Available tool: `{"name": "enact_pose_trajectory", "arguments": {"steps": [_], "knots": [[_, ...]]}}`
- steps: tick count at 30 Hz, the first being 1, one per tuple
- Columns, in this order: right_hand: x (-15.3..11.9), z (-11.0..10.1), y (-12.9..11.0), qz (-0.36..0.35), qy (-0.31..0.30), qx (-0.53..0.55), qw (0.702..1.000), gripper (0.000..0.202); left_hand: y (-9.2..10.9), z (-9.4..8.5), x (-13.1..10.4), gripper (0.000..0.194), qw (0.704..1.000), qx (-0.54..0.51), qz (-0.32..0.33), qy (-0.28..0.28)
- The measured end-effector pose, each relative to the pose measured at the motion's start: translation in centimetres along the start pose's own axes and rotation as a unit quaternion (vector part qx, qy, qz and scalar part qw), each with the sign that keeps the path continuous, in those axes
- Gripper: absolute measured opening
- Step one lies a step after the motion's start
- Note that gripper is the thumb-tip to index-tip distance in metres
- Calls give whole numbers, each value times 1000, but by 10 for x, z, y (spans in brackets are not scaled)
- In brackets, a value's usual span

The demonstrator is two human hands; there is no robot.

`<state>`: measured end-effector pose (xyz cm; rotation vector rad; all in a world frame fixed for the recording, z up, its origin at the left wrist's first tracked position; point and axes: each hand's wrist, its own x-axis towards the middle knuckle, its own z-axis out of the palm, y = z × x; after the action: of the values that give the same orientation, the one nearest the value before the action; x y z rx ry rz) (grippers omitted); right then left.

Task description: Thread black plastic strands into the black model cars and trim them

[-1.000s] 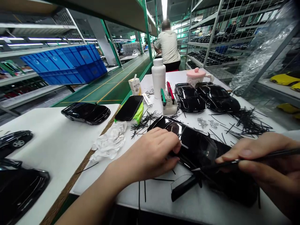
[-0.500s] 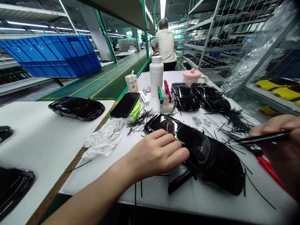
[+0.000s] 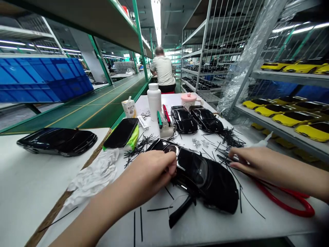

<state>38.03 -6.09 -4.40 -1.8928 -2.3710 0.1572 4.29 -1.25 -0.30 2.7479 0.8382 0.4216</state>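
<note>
In the head view, the person's left hand (image 3: 158, 168) lies over the near edge of a black model car (image 3: 218, 183), which sits at a slant on the white table (image 3: 213, 228) in the middle of the workspace. Its fingers are curled in against the car; whether they grip it cannot be told. The car's open door (image 3: 181, 211) sticks out from the near side, toward the person.

The right hand (image 3: 249, 161) is low over the table, to the right of the car and apart from it. Its fingers are bent around the end of a slim dark item (image 3: 223, 158); whether they hold it or only touch it cannot be made out. Red handles (image 3: 288, 204) lie below the right wrist, and a pile of thin black strips (image 3: 231, 137) lies just past the fingers.

Beyond the car are 2 small heaps of clear bits (image 3: 200, 143), 2 more black cars (image 3: 183, 120) side by side, a pink lidded mug (image 3: 189, 100), an upright white bottle (image 3: 154, 103) and a clear holder (image 3: 166, 131) with 1 green and 1 red tool. To the left, a phone (image 3: 121, 133) rests on a green packet (image 3: 134, 139), near crumpled white tissue (image 3: 96, 175). Farther off, 1 person (image 3: 165, 71) sits facing away.
</note>
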Motion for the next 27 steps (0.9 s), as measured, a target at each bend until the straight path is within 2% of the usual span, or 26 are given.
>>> {"name": "enact_pose_trajectory", "arguments": {"steps": [1, 3, 7, 12, 15, 18, 20, 22, 25, 27], "knots": [[12, -5, -3, -11, -22, -4, 1000, 23, 4, -6, 4, 20, 999, 14, -30, -32], [40, -14, -9, -17, -23, -16, 999, 20, 10, -16, 10, 20, 994, 26, -74, -80], [95, -14, -21, -20, -17, -38, 999, 14, 3, -18, 15, 22, 982, -111, -94, -121], [128, 4, -29, -1, -41, -68, 997, 23, -12, -9, 10, 25, 956, -248, -118, -103], [135, 11, -28, 25, -59, -83, 994, 23, -9, -6, 9, 22, 944, -298, -121, -78], [140, 16, -26, 46, -74, -82, 993, 24, -1, -3, 11, 22, 924, -360, -130, -24], [143, 19, -26, 55, -77, -70, 993, 25, 3, 0, 12, 25, 899, -414, -139, 23], [146, 22, -25, 63, -75, -50, 994, 26, 7, 4, 13, 27, 860, -484, -150, 65], [147, 20, -26, 70, -58, -1, 996, 25, 11, 9, 13, 31, 784, -593, -156, 97], [141, 12, -29, 65, -33, 48, 996, 23, 13, 12, 12, 33, 761, -620, -158, 108]]}}
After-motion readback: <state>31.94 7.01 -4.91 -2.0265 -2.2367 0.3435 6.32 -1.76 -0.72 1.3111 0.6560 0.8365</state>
